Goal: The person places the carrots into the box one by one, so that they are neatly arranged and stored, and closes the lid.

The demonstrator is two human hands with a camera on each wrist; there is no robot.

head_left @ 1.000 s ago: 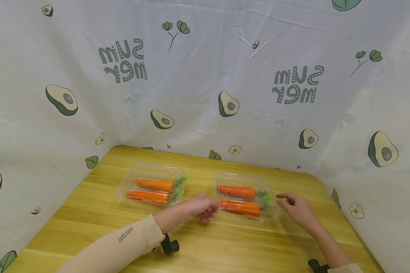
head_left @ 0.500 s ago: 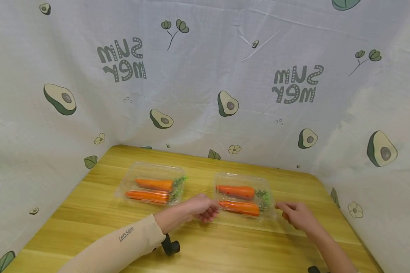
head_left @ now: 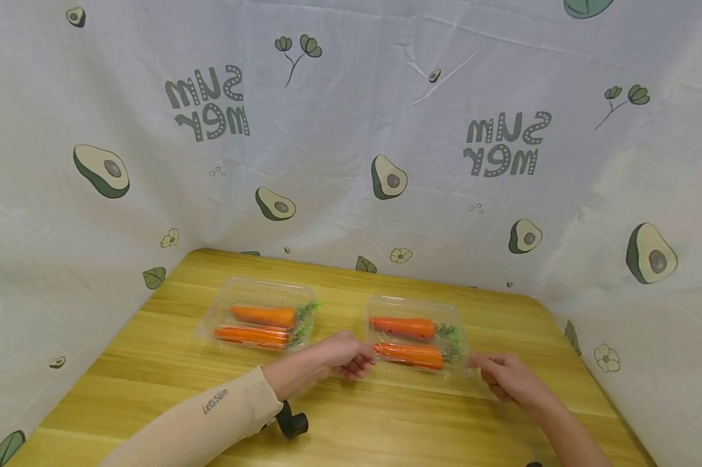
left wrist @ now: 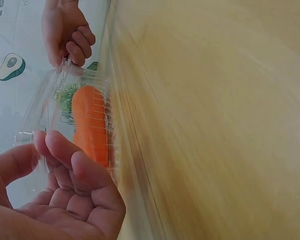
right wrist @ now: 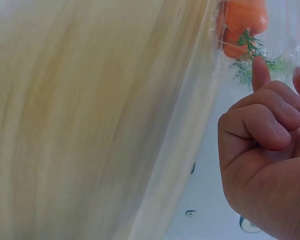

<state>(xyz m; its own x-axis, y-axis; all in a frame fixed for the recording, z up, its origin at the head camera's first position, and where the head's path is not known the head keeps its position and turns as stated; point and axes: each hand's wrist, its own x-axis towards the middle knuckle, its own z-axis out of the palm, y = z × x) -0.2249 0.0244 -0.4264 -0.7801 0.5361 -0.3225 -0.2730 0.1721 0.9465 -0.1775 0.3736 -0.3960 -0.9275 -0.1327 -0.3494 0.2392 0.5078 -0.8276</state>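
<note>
A clear plastic container (head_left: 418,302) with two orange carrots in it lies between my hands. Green tops show at its right end. My left hand (head_left: 344,355) is at the left edge; in the left wrist view its thumb and forefinger pinch the container's rim (left wrist: 27,137), the other fingers curled. At the right end, my right hand (head_left: 510,377) has its thumb and forefinger on the container's edge, its other fingers folded in. The left wrist view shows this right hand (left wrist: 70,37) pinching the far edge. The right wrist view shows a carrot (right wrist: 245,17) behind the plastic.
A second clear container (head_left: 269,283), also with carrots and green tops, lies to the left on the wooden table (head_left: 386,428). A white cloth (head_left: 327,130) printed with avocados hangs behind and at both sides. A black wrist mount (head_left: 292,421) sits under my left wrist.
My right hand has moved slightly left and down, closing thumb and forefinger onto the right container's edge. My left hand and both containers stay nearly where they were.
</note>
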